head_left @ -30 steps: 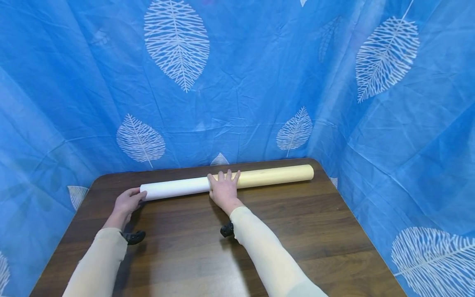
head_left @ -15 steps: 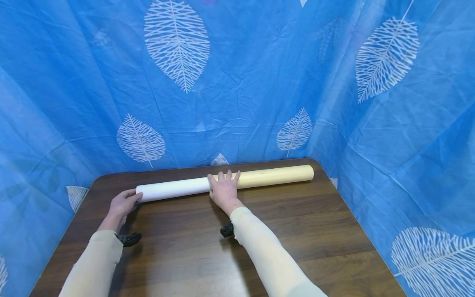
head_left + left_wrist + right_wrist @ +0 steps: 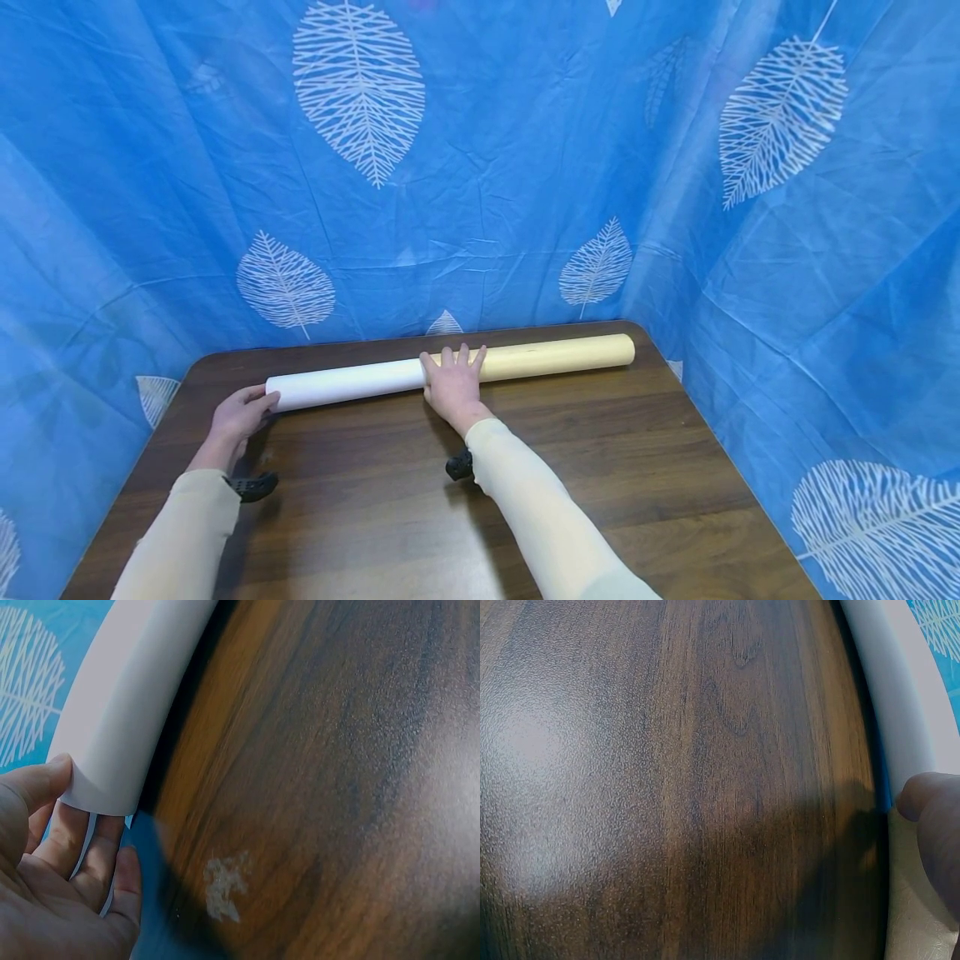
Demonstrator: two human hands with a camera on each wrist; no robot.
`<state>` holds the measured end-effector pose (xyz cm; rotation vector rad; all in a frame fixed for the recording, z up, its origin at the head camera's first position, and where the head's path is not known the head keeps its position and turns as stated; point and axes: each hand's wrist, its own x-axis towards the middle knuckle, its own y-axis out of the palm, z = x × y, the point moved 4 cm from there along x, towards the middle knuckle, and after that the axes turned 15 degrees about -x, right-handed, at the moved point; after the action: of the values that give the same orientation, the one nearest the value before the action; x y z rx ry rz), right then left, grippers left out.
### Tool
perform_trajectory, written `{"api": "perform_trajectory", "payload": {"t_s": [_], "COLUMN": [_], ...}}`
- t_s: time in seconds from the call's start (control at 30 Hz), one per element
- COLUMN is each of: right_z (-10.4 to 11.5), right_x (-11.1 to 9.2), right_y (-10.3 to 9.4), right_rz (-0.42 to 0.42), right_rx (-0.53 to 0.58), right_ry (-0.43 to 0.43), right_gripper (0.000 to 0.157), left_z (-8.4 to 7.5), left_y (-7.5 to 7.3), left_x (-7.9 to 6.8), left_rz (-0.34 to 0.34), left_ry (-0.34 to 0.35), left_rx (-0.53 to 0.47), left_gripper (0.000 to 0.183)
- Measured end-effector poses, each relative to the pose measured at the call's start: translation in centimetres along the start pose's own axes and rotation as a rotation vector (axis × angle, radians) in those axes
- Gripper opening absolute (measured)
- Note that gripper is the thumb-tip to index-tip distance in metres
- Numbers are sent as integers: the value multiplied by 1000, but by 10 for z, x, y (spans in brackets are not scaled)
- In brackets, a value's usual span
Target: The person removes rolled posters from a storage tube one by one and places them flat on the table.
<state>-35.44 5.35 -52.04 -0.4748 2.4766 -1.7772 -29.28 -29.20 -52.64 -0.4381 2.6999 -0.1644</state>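
A white roll (image 3: 345,385), paper-like and smooth, lies in line with a pale yellow tube (image 3: 558,357); its right end meets the tube under my right hand. My left hand (image 3: 238,414) pinches the roll's left end. In the left wrist view the thumb (image 3: 54,774) lies on the outside of the rim while other fingers reach past the edge, their tips hidden. My right hand (image 3: 453,385) grips the yellow tube at its left end, fingers spread over the top. The right wrist view shows that thumb (image 3: 922,796) against the near side, at the seam between white and yellow.
Both pieces lie along the far edge of a dark brown wooden table (image 3: 375,492). A blue curtain (image 3: 480,167) with white leaf prints hangs behind and at the sides. A pale worn patch (image 3: 225,886) marks the tabletop near my left hand.
My left hand has moved left with the white roll's end, and more of the white roll shows beside the yellow tube. My right hand and the yellow tube have stayed in place.
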Motion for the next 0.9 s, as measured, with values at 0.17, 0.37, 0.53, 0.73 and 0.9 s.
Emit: {"api": "perform_trajectory", "payload": {"t_s": [0.17, 0.37, 0.53, 0.73, 0.9], "right_z": [-1, 0, 0, 0, 1], "right_x": [-1, -1, -1, 0, 1], "right_y": [-2, -2, -1, 0, 1], "right_rz": [-14, -18, -21, -7, -5], "right_rx": [-2, -8, -14, -12, -11], "right_ry": [0, 5, 9, 6, 5], "right_gripper": [63, 64, 64, 65, 65], "left_z": [1, 2, 3, 3, 2], "left_y": [-3, -6, -9, -13, -16], "left_x": [-1, 1, 1, 0, -1], "left_rz": [-2, -10, -19, -25, -28], "left_ry": [-9, -10, -21, -19, -17], "left_rx": [-11, -19, -20, -19, -23], "left_gripper": [71, 71, 72, 71, 72]}}
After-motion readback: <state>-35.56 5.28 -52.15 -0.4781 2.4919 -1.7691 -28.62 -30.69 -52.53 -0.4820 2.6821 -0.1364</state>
